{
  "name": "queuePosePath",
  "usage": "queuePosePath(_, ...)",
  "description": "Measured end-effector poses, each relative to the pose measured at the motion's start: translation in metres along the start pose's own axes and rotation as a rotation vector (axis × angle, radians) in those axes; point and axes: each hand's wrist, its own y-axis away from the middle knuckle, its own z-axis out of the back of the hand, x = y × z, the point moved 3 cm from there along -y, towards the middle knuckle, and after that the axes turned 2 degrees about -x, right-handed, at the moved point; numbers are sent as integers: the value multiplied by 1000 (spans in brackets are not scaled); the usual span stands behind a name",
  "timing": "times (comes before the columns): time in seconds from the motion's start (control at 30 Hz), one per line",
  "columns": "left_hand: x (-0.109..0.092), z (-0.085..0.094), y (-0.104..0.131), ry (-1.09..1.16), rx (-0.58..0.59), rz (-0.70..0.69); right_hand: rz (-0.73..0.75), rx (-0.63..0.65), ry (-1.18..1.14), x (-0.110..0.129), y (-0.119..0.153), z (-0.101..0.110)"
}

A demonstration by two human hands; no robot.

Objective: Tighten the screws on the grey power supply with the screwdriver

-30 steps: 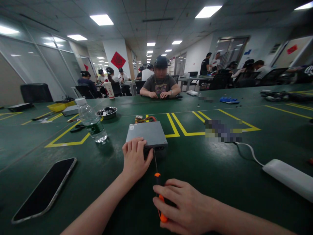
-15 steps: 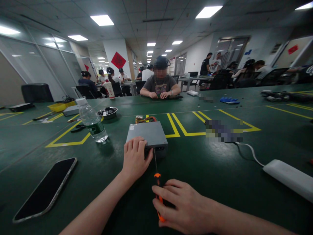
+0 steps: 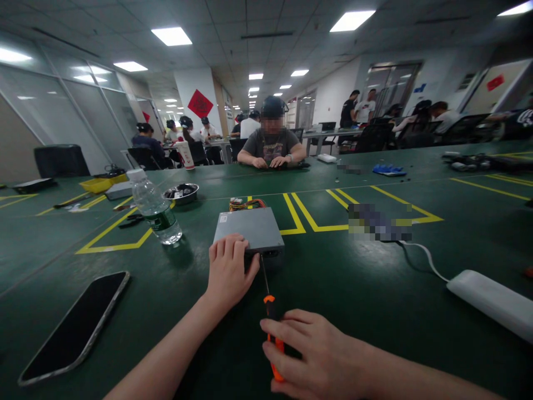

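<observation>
A grey metal computer power supply (image 3: 252,225) lies on the green table, with a bundle of coloured cables (image 3: 252,205) behind it. My left hand (image 3: 228,266) grips its front left corner, fingers on top and thumb against the near face. In my right hand (image 3: 310,350) is a screwdriver (image 3: 270,308) with an orange and black handle, my fingers closed round the handle. Its shaft points away from me, and the tip meets the near face of the power supply beside my left thumb. What the tip touches there is too small to make out.
Left of the power supply stand a water bottle (image 3: 155,208) and a metal bowl (image 3: 182,193) of small parts. A phone (image 3: 77,328) lies near left; a white power strip (image 3: 491,303) with a cord lies right. A person (image 3: 272,144) sits across the table.
The screwdriver handle has turned slightly in my right hand, its tip staying at the power supply. My left hand keeps its hold. The whole view has shifted a little.
</observation>
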Motion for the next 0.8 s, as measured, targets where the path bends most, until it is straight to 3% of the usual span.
queuePosePath(0.13, 0, 0, -1, -2, 15, 4, -8, -72, -1, 0, 1, 1)
queuePosePath(0.4, -1, 0, -1, -7, 12, 4, -18, -21, -8, -3, 2, -2)
queuePosePath(0.8, -1, -1, 0, -17, 2, 1, -5, -41, -14, -4, 1, 1)
